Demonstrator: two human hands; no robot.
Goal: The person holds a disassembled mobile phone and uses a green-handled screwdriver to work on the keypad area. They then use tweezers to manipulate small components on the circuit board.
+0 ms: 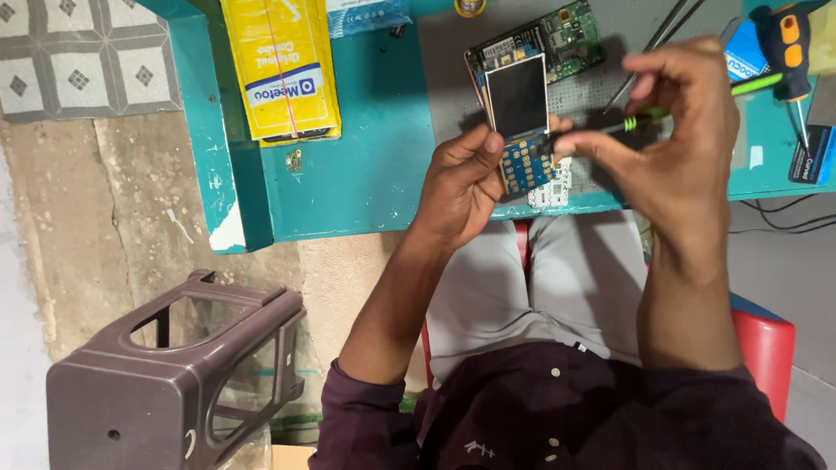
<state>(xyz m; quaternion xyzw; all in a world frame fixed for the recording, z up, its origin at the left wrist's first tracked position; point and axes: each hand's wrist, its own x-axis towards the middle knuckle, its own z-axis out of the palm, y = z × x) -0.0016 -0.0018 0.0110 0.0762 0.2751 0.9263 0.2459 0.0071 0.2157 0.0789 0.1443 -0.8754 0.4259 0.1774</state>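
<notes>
I see a teal worktop [366,165] with a grey mat [610,17] at twelve o'clock, a yellow box [280,65] at eleven, a green circuit board [557,39] and screwdrivers [788,52] toward one o'clock.

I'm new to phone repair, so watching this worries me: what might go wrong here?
The green screwdriver in the right hand points at the phone board, which only the left hand steadies in the air; a slip may scratch its dark screen. The board is above the teal table's edge, so loose parts could drop to the floor.
</notes>
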